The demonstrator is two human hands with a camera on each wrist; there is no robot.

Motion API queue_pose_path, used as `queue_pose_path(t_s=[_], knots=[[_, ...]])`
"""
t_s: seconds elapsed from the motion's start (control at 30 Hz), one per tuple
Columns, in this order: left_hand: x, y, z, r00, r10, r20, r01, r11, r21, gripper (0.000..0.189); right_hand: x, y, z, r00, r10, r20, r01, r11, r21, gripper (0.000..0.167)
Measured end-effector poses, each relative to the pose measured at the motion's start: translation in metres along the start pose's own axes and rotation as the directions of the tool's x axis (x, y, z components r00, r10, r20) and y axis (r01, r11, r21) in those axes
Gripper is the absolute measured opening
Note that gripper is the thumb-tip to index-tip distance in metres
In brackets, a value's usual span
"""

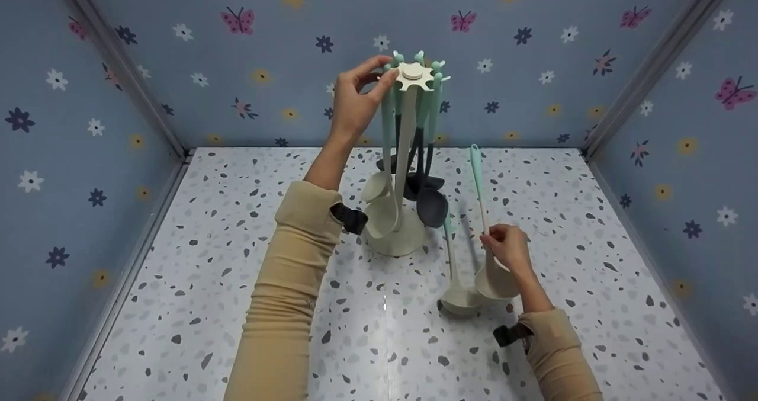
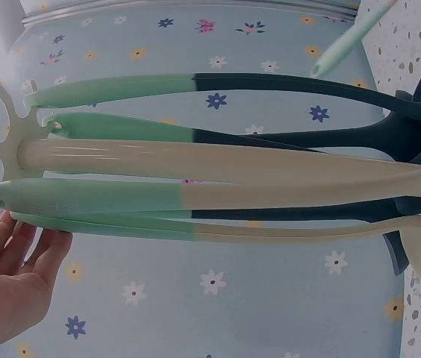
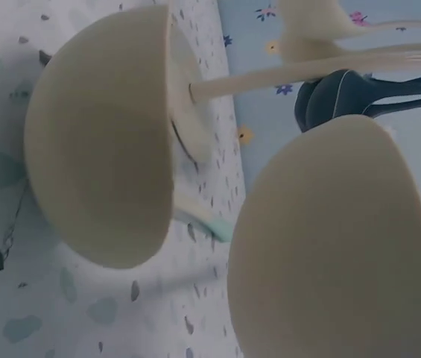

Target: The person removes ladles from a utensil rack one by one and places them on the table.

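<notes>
A cream utensil stand (image 1: 406,146) stands upright, hung with mint-handled utensils with cream or dark heads. My left hand (image 1: 358,96) grips the stand at its top, with the thumb by the notched disc and the fingers beside the handle ends; the exact contact is partly hidden. In the left wrist view the left hand (image 2: 16,280) is at the upper ends of the handles. My right hand (image 1: 509,248) pinches the lower handle of a cream ladle (image 1: 496,281), whose mint end points up and away. Beside it, a second cream ladle (image 1: 462,300) lies on the table.
A dark spoon (image 1: 432,208) and a cream spoon (image 1: 382,217) hang low on the stand, near its round base (image 1: 395,244). Speckled table (image 1: 237,330) extends around them. Flower-patterned panels (image 1: 266,93) enclose the back and both sides.
</notes>
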State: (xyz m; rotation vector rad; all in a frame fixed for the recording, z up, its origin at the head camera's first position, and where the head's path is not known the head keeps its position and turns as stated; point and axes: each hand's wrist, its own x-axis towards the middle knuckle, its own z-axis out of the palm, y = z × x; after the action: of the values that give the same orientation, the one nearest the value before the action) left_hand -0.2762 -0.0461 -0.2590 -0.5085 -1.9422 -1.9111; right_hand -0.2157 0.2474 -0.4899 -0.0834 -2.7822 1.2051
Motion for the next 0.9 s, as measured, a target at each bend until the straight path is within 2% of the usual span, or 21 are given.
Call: queue_pose_path(t_s=[0.1,0.2,0.33,0.43,0.67,0.9], knots=[[0.0,0.001,0.0,1.0,-0.001,0.001,0.001,1.0,0.006,0.024,0.001,0.006,0.0,1.0,0.013,0.028,-0.012,1.0,-0.023,0.011],[-0.001,0.001,0.0,1.0,0.009,0.001,-0.009,1.0,0.009,0.024,0.002,0.011,0.0,0.996,0.059,0.067,-0.057,0.998,-0.031,0.011],[-0.001,0.001,0.0,0.999,0.034,0.002,-0.034,0.999,0.016,0.025,0.004,0.017,0.001,0.982,0.136,0.128,-0.134,0.991,-0.024,0.014],[-0.002,0.002,-0.001,1.0,0.029,0.001,-0.029,0.999,0.027,0.025,0.005,0.023,0.003,0.97,0.18,0.163,-0.178,0.984,-0.028,0.015],[-0.002,0.004,-0.001,1.0,0.016,-0.005,-0.016,0.999,0.031,0.025,0.007,0.034,0.01,0.953,0.251,0.172,-0.238,0.967,-0.093,0.016],[-0.001,0.005,0.0,1.0,0.003,0.003,-0.003,0.999,0.033,0.026,0.011,0.041,0.015,0.921,0.332,0.204,-0.306,0.94,-0.149,0.02]])
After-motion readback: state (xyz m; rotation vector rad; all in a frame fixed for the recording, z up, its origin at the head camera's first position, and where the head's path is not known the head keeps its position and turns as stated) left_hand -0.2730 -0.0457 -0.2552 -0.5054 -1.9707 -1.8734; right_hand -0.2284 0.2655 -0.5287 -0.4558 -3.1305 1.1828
